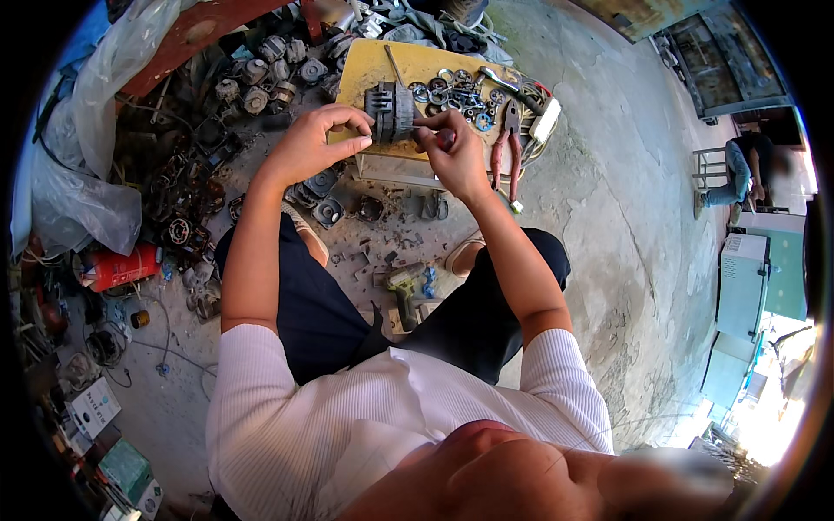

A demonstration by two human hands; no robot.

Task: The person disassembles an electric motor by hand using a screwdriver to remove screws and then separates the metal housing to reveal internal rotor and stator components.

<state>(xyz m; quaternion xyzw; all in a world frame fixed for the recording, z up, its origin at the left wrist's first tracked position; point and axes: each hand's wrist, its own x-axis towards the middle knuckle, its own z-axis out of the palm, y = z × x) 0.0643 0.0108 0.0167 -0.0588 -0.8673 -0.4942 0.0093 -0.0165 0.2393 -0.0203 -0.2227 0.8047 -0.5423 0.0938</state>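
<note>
A dark, finned motor part [390, 113], cylindrical in shape, lies near the front edge of a small yellow table [360, 65]. Just left of it is my left hand [328, 139], its fingers curved and apart, with nothing visible between them. My right hand [453, 156] is closed around the dark red handle of what looks like a screwdriver [446, 139], at the part's right side. Whether its tip touches the part is hidden by my fingers. Right of that hand lie pliers [511, 139] with red handles, on the table's right side.
Metal rings and bearings [452, 91] and a long-handled tool [512, 85] share the tabletop. Old motor parts [261, 78] are heaped on the floor at left. Between my feet sits a green power drill [404, 295]. Another person [751, 169] sits far right.
</note>
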